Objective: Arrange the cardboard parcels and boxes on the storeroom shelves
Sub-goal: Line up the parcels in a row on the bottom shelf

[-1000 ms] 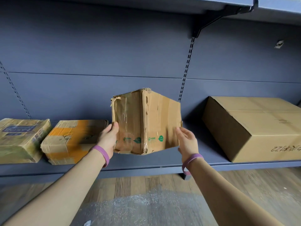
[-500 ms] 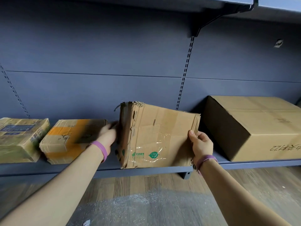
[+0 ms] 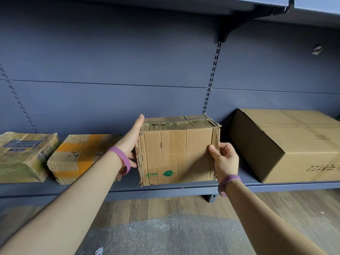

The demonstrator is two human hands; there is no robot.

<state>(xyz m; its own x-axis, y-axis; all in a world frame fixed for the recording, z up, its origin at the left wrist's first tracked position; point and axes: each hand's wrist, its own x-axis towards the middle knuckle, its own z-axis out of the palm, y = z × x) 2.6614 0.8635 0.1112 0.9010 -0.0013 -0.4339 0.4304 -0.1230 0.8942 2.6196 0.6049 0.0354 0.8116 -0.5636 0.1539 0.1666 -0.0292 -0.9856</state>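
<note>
Since the frame half a second back, the worn box (image 3: pixel 176 153) has swung square to the front edge and now sits flat on the grey metal shelf (image 3: pixel 165 189), its green-printed face toward the camera. Largest on that shelf is the plain carton (image 3: pixel 294 144) at the right, near the worn box but apart from it. To the left lie an orange-taped parcel (image 3: pixel 81 155) and, beyond it, a yellow-green parcel (image 3: pixel 22 155), the two just beside each other. The left hand (image 3: pixel 132 138) lies flat against the worn box's left side, fingers straight and reaching toward the back. The right hand (image 3: pixel 225 161) grips the front right corner, thumb on the front face and fingers curled round the side. Each wrist carries a purple band (image 3: pixel 121 157).
</note>
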